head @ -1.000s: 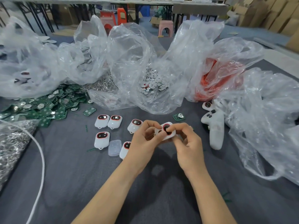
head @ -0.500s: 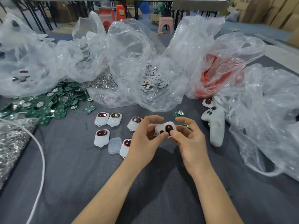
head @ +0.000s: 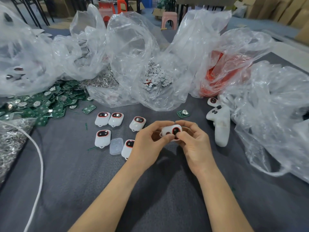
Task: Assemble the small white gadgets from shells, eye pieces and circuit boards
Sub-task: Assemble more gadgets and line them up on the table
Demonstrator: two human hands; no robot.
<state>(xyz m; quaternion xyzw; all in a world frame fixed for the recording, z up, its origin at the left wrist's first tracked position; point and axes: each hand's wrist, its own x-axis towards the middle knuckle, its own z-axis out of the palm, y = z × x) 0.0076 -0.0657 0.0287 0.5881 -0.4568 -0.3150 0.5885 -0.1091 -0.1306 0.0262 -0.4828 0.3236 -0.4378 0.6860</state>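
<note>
While the heap of green circuit boards (head: 41, 104) at the far left and the finished gadgets (head: 102, 138) grouped loosely on the grey table (head: 75, 181) lie as they did a second ago, with a clear cover (head: 116, 146) among them, the change is all in the hands at the middle. The left hand (head: 147, 143) holds the loop end of the white gadget (head: 168, 131), thumb against its near edge and index finger curled over the top. This grip looks much the same as before. The gadget itself has turned a little and now lies level and sideways, lifted above the table, its red-rimmed eye piece (head: 176, 130) facing up at the right end. The right hand (head: 195, 143) has closed in. Half a second ago its index finger stood out above the shell; now that finger is bent down to meet the left one over the top, while the thumb presses on the lower rim of the eye piece. I judge this to be the seating squeeze, pushing the eye piece home into the shell. Whether it sits flush cannot be told from here. Further right, a single loose board (head: 183, 113) lies just beyond the hands, and a white controller-shaped part (head: 219, 126) lies near the bags.
</note>
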